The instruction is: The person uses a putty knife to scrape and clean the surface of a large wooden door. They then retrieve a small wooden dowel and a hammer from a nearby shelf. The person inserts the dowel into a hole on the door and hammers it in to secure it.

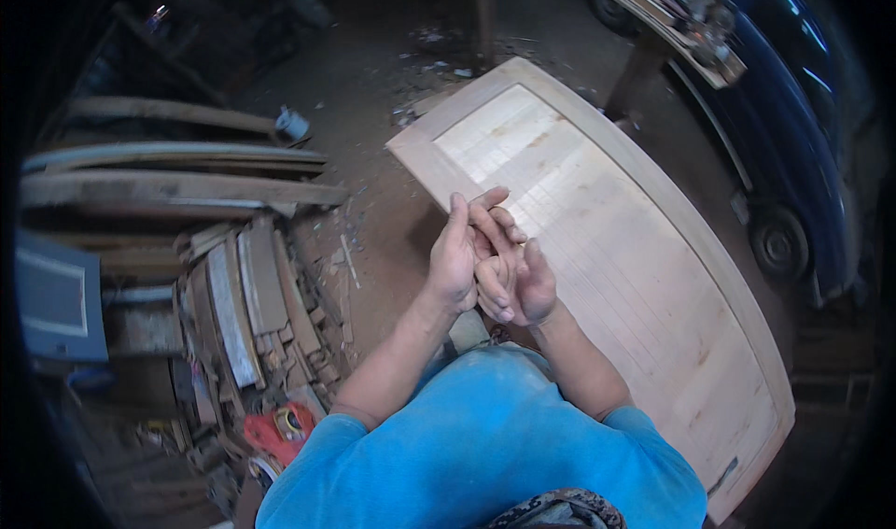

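My left hand (pixel 454 262) and my right hand (pixel 534 291) meet in front of my blue shirt, above the near left edge of a large wooden panel door (pixel 597 258). Their loosely bent fingers cross and touch one another, both thumbs pointing up and standing away from the fingers. Each hand is open, with its fingers apart and no object visible in it. Part of the palms is hidden where the fingers overlap. The pale door lies flat to my right, with a raised frame around a grooved middle and a dark slot near its closest end.
Long boards (pixel 177 190) and stacked wood offcuts (pixel 261 286) fill the left side, near a red tool or case (pixel 280 431) and a blue-grey framed panel (pixel 58 296). A dark blue car (pixel 784 90) stands at the right, beside a wood-laden bench (pixel 719 67). Scraps litter the floor.
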Available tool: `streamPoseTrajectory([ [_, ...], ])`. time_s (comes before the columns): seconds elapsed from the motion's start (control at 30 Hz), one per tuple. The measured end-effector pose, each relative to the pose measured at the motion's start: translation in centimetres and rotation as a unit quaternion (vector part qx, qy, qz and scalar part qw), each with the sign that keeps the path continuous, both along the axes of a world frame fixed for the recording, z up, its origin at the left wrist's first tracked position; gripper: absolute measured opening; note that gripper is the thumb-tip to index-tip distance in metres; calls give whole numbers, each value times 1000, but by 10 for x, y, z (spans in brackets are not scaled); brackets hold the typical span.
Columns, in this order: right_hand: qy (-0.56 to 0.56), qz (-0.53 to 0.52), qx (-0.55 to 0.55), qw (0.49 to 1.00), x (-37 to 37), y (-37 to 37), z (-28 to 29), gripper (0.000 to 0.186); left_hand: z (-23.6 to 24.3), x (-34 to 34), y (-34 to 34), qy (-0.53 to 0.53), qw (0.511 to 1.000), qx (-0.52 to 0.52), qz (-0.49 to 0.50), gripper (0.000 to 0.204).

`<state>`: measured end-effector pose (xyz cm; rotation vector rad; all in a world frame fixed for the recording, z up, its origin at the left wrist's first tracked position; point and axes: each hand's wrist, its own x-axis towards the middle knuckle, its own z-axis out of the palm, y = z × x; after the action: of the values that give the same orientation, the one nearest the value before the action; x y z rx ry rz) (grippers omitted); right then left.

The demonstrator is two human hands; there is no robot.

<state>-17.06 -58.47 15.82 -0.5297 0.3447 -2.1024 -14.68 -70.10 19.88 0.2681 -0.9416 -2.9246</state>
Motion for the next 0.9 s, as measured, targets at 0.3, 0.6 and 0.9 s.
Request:
streamPoseTrajectory([
  [0.3,0,187,-56,981,48,-54,14,81,21,89,-24,35,954,-174,241,48],
  [0.6,155,245,86,953,119,-130,-3,64,9,178,-106,-55,947,5,318,42],
  [0.9,270,272,209,900,179,-245,11,108,-20,256,-198,-4,925,-2,380,39],
])
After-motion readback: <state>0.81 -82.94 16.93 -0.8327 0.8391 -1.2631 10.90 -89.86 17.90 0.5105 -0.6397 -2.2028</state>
